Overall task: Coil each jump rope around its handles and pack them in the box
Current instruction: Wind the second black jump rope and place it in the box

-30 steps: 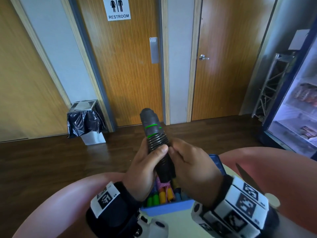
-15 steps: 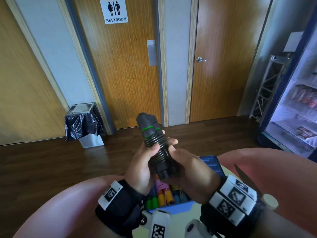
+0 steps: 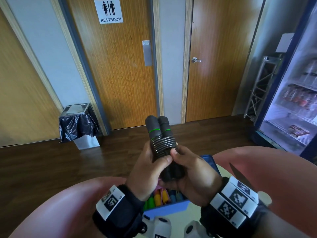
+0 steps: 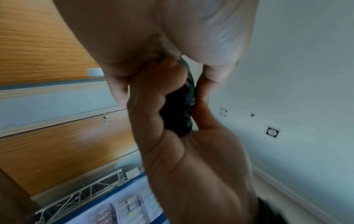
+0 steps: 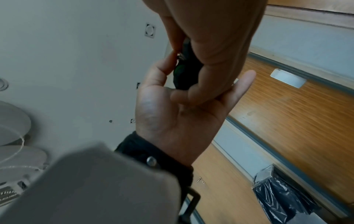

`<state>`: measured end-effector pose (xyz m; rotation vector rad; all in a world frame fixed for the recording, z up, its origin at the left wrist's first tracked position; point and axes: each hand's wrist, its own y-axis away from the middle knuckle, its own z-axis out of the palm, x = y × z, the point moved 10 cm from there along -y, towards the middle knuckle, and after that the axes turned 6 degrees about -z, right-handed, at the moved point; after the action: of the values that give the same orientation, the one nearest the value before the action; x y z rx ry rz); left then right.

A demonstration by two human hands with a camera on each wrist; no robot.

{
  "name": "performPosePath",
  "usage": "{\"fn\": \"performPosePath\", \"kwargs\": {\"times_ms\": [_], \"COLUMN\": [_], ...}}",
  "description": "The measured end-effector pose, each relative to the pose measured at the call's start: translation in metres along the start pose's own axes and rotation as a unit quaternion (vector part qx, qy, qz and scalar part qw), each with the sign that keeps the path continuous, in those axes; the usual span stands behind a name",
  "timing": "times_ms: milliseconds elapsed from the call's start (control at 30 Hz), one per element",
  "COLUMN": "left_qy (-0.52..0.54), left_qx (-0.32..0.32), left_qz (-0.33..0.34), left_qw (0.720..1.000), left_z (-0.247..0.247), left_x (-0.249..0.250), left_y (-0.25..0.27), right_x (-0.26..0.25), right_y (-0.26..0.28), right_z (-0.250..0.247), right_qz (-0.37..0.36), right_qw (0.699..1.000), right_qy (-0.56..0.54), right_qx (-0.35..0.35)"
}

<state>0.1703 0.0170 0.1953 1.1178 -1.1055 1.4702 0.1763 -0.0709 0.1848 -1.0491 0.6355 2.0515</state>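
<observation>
1. My left hand (image 3: pixel 147 170) and right hand (image 3: pixel 193 176) press together, both wrapped around the black jump rope (image 3: pixel 162 143).
2. Its two handles (image 3: pixel 158 126) stand side by side above my fingers, cord coiled tight around them.
3. The blue box (image 3: pixel 167 207) sits just below my wrists, with coloured ropes (image 3: pixel 159 198) inside.

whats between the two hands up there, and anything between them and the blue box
Head view: the black jump rope bundle, cord coiled round its two handles, gripped by the left hand and right hand. Nothing but air between them and the blue box.
</observation>
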Motion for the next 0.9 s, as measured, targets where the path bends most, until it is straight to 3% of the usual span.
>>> {"fn": "performPosePath", "kwargs": {"times_ms": [133, 267, 533, 667, 767, 900], "left_qy": [-0.003, 0.005, 0.103, 0.209, 0.231, 0.195], "left_qx": [0.041, 0.056, 0.119, 0.112, 0.079, 0.030], "left_qz": [0.028, 0.017, -0.114, -0.159, -0.121, -0.084], "left_qw": [0.999, 0.998, 0.981, 0.958, 0.962, 0.977], "left_z": [0.002, 0.007, -0.005, -0.004, 0.000, 0.007], "left_x": [0.001, -0.005, -0.052, -0.065, -0.055, -0.038], "left_y": [0.007, 0.011, 0.004, 0.004, 0.008, 0.013], "right_x": [0.000, 0.008, 0.027, 0.034, 0.028, 0.022], "right_y": [0.002, 0.007, -0.002, -0.003, 0.001, 0.006], "right_z": [0.000, -0.003, -0.021, -0.018, -0.011, -0.007], "right_qz": [-0.008, -0.010, 0.026, 0.070, 0.036, 0.000], "right_qw": [1.000, 0.997, 0.988, 0.994, 0.999, 0.999], "right_qy": [0.016, 0.013, 0.054, -0.013, -0.026, -0.040], "right_qx": [0.016, 0.077, 0.144, 0.084, 0.019, -0.016]}}
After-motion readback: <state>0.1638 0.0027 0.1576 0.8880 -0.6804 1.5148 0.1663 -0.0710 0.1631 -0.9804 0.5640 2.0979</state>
